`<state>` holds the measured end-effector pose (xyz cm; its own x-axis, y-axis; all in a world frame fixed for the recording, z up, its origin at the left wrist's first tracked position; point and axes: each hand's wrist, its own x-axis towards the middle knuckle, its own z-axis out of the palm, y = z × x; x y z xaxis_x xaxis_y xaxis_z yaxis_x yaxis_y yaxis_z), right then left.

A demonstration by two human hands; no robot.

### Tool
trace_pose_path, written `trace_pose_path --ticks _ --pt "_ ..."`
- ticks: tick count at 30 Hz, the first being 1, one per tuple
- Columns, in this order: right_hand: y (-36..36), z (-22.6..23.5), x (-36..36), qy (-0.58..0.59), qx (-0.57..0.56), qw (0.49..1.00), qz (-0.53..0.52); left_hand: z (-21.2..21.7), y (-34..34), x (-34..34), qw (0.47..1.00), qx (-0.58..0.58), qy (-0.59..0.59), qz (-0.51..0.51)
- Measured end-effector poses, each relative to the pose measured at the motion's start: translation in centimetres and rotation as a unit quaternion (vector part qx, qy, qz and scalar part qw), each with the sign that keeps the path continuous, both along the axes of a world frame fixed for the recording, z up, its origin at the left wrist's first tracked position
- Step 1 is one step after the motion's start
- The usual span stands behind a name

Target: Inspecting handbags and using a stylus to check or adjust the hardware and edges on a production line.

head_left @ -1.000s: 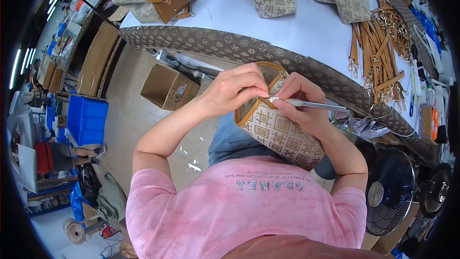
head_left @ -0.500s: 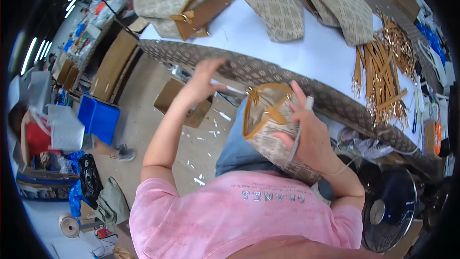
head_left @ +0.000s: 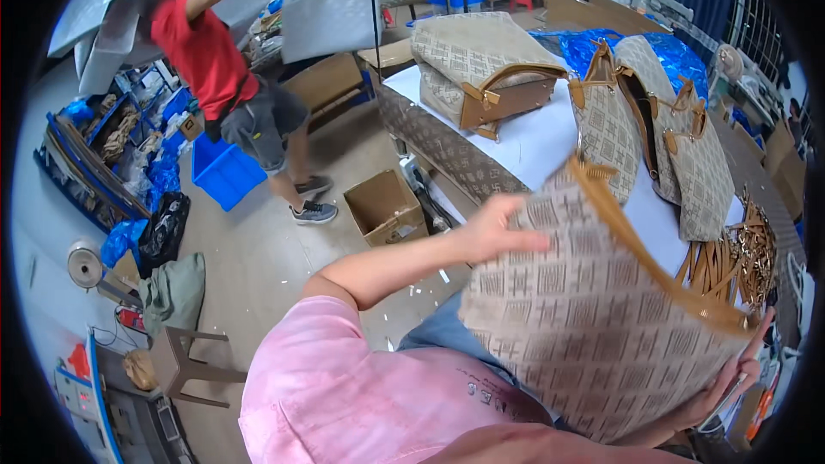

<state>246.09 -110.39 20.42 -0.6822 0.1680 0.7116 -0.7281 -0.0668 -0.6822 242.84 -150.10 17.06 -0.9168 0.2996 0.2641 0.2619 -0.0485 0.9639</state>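
Observation:
A large beige patterned handbag (head_left: pixel 593 318) with a tan leather trim along its upper edge is held up in front of my body, tilted. My left hand (head_left: pixel 503 232) grips its left side near the top corner, the thumb lying on the fabric. At the bag's right side, my right hand (head_left: pixel 730 382) supports it, fingers reaching up past the trim and partly hidden. A thin pale object shows by the right hand, too small to make out. Behind, another patterned handbag (head_left: pixel 490 69) with tan handles lies on the white-topped table (head_left: pixel 537 159).
More patterned bags (head_left: pixel 700 167) stand on the table beside a pile of tan straps with metal clasps (head_left: pixel 743 258). A cardboard box (head_left: pixel 387 206) sits on the floor near the table. At left, a person in red (head_left: pixel 206 56) stands by a blue bin (head_left: pixel 228 167); a stool (head_left: pixel 193 369) is nearer.
The bag has turned and come up closer, showing its broad side. My left hand, free before, now grips it. The view has swung, and the person in red stands with an arm raised.

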Motion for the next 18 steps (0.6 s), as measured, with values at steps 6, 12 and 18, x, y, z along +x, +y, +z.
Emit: trace_pose_path --ticks 6,12,18 --pt "1.3 -1.5 -1.0 0.041 -0.059 0.983 -0.172 13.4 -6.1 -4.4 0.902 -0.035 0.235 0.362" --pt "2.3 -2.7 -1.6 0.002 -0.091 0.977 -0.193 21.6 -14.6 -16.7 0.884 0.254 0.219 0.327" --pt "3.3 -4.0 -1.5 0.009 -0.103 0.973 -0.209 12.3 -22.9 -24.9 0.691 -0.371 0.057 0.617"
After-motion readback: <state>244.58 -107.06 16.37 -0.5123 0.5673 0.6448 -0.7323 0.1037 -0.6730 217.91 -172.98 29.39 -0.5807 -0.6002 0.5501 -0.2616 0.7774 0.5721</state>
